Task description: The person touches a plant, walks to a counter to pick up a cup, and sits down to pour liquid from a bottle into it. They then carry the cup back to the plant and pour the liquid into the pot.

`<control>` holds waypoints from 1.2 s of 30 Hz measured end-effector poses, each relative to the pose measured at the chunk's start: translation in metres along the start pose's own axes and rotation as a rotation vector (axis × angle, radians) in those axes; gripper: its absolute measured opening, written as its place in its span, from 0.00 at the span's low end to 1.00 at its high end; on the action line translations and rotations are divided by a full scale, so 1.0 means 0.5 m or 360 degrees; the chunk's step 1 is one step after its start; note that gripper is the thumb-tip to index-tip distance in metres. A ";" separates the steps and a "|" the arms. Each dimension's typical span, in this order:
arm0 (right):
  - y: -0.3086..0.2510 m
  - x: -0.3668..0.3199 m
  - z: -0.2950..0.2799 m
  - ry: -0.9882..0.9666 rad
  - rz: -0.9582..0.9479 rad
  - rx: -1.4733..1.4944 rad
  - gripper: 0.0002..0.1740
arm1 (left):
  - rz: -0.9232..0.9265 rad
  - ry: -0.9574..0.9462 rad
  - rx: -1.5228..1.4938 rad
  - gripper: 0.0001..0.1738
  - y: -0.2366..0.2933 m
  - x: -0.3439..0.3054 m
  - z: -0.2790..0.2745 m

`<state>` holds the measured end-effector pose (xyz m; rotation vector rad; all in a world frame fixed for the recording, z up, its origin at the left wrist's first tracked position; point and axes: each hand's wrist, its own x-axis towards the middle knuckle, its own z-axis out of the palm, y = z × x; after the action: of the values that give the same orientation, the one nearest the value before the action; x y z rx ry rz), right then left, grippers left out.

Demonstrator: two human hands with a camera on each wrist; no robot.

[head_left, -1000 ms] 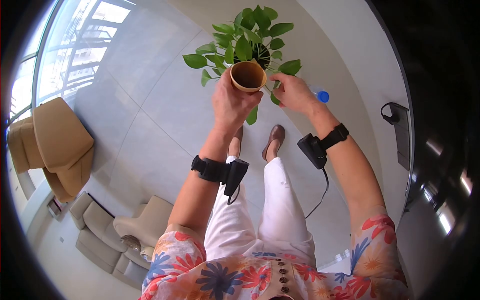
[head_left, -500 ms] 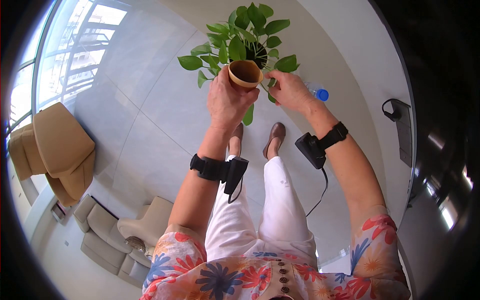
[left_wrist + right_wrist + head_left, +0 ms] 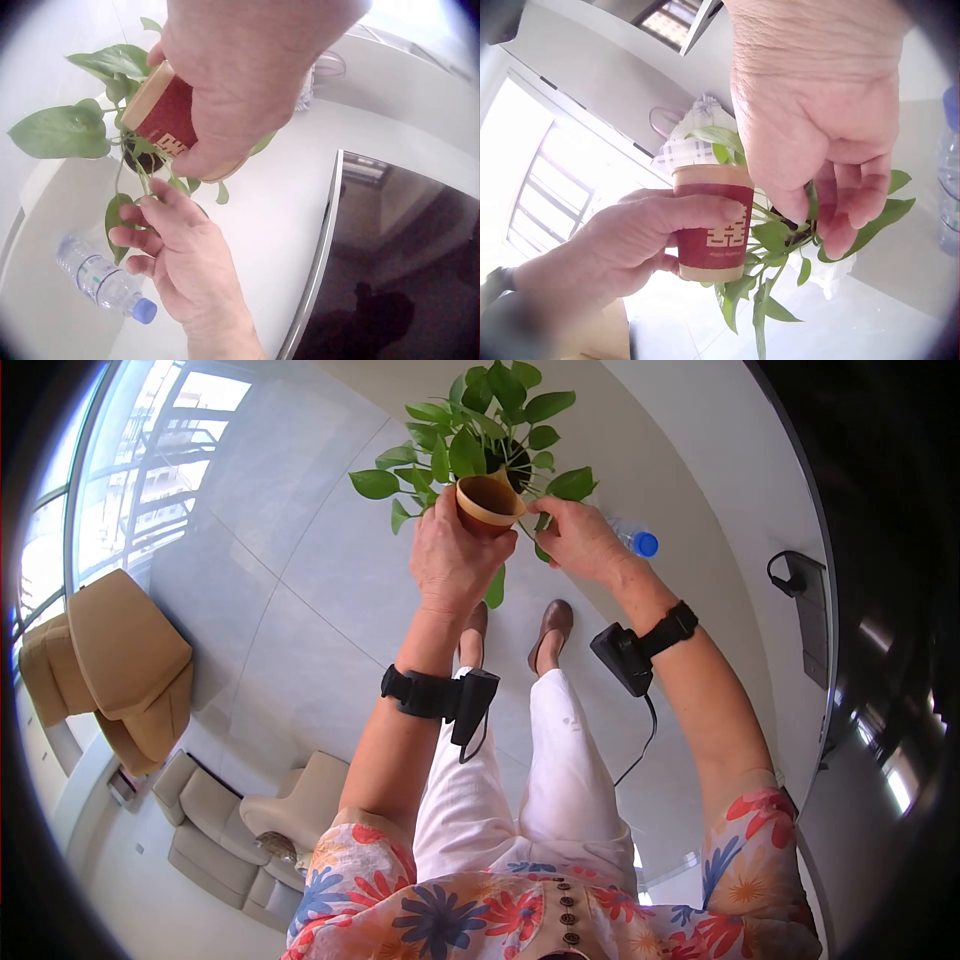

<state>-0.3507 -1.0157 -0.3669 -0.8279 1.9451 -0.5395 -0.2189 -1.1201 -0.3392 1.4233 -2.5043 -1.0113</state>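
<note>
My left hand (image 3: 455, 560) grips a paper cup (image 3: 712, 259), red with a gold character and a pale rim. Its mouth leans toward the potted plant (image 3: 468, 452), whose broad green leaves spread beyond the cup. Dark soil (image 3: 518, 465) shows among the stems, right past the cup's rim. Beside the cup, my right hand (image 3: 585, 545) pinches a plant stem between thumb and forefinger, the other fingers loosely bent. In the left wrist view, the right fingertips (image 3: 155, 186) are at the stems just below the cup.
A clear plastic bottle (image 3: 97, 277) with a blue cap lies right of the plant on the pale surface. A glossy black panel (image 3: 405, 247) stands at the right. Tan chair (image 3: 130, 650) and grey sofa (image 3: 210, 820) are off to the left on the tiled floor.
The cup has tipped farther away from me, toward the plant, and shifted slightly left in the head view. My right hand stays at the stems.
</note>
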 end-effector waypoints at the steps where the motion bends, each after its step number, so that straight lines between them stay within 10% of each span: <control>1: 0.000 -0.002 0.000 0.0005 0.0000 0.0000 0.19 | 0.0002 0.0000 0.0001 0.34 0.002 -0.002 -0.002; 22: 0.005 -0.007 -0.003 0.0012 -0.0097 -0.0014 0.20 | 0.0047 0.0023 -0.0030 0.33 0.010 0.004 -0.006; 36: -0.016 -0.021 -0.011 0.0109 -0.0145 0.0116 0.20 | 0.0123 -0.0134 -0.1143 0.36 -0.021 -0.038 -0.071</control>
<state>-0.3493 -1.0132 -0.3528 -0.8648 1.9447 -0.6974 -0.1870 -1.1266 -0.3136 1.0579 -1.8870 -1.7328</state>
